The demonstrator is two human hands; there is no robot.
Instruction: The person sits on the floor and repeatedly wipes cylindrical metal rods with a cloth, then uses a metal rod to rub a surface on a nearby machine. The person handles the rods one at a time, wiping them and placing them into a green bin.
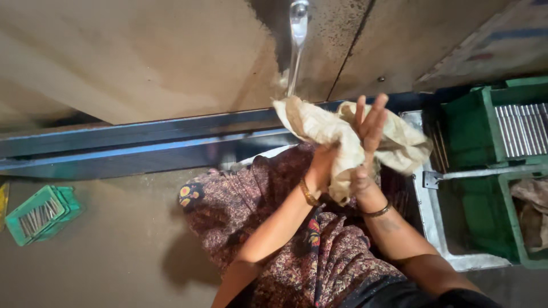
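Both my hands are raised over my lap around a crumpled cream cloth (319, 128). My left hand (321, 165) grips the cloth from below, its fingers buried in the folds. Against the cloth's right side presses my right hand (368, 140), fingers spread and pointing up. Each wrist carries a thin bangle. Patterned maroon fabric (257, 217) covers my lap beneath the hands. A thin stream of water (292, 74) falls from a metal tap (298, 20) just above the cloth's left end.
A green crate (488, 122) holding shiny metal rods sits at the right, with a second green bin (514, 228) holding rags below it. A small green basket (40, 214) of rods lies on the floor at left. A blue metal beam (142, 142) runs across.
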